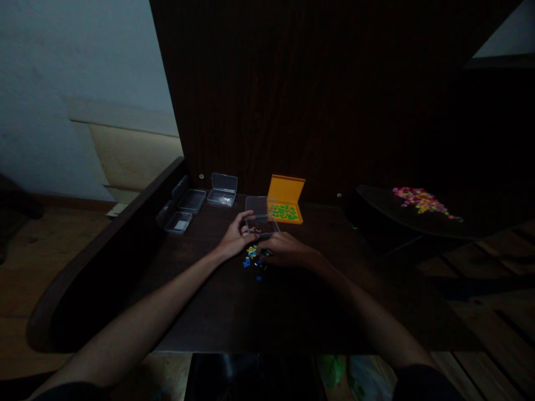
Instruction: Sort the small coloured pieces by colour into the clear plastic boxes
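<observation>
My left hand (238, 236) is closed on the left side of a clear plastic box (258, 207) with its lid raised. Dark reddish small pieces (262, 226) lie in this box. Just in front of it, on the dark table, is a loose pile of small yellow and blue pieces (251, 253). Over the right part of the pile, my right hand (286, 249) has its fingers curled downward. What its fingertips pinch, if anything, is too small and dark to make out.
Behind the clear box stands an open orange box (287, 188) with green pieces (284, 212). Several open clear boxes (221, 196) line the table's back left, by a raised side board (112, 245). Pink and yellow pieces (422, 200) lie on a dark surface at right.
</observation>
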{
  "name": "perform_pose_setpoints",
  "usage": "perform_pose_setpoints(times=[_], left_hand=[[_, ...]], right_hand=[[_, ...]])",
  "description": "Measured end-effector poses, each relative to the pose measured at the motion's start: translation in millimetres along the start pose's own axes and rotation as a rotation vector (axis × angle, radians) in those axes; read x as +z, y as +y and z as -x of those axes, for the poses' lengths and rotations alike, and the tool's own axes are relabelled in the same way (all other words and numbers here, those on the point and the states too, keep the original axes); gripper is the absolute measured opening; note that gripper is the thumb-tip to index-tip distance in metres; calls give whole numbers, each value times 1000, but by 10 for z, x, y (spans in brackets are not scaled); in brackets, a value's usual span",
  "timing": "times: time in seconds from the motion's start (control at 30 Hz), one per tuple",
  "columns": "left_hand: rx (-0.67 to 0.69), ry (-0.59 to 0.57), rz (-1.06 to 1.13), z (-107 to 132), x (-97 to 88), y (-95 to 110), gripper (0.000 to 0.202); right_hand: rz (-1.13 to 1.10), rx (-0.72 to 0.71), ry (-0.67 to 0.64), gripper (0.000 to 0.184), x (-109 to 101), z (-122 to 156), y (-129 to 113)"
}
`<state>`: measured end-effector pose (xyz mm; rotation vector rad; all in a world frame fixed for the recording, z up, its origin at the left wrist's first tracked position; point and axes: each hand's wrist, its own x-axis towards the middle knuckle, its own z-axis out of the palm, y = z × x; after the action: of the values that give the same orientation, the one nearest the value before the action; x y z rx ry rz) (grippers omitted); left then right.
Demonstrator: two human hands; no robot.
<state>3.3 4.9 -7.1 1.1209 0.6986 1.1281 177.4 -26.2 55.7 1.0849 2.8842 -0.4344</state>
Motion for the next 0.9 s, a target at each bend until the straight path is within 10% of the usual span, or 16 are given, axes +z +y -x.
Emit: perform_pose_setpoints(times=[0.57, 0.9], left_hand=[[9, -12, 10, -8, -2, -12, 69], [0, -28, -33, 14, 7, 23, 74]], right_hand=[[2, 16, -32, 18, -62, -1, -42], [-106, 78, 190, 21, -348, -116, 154]])
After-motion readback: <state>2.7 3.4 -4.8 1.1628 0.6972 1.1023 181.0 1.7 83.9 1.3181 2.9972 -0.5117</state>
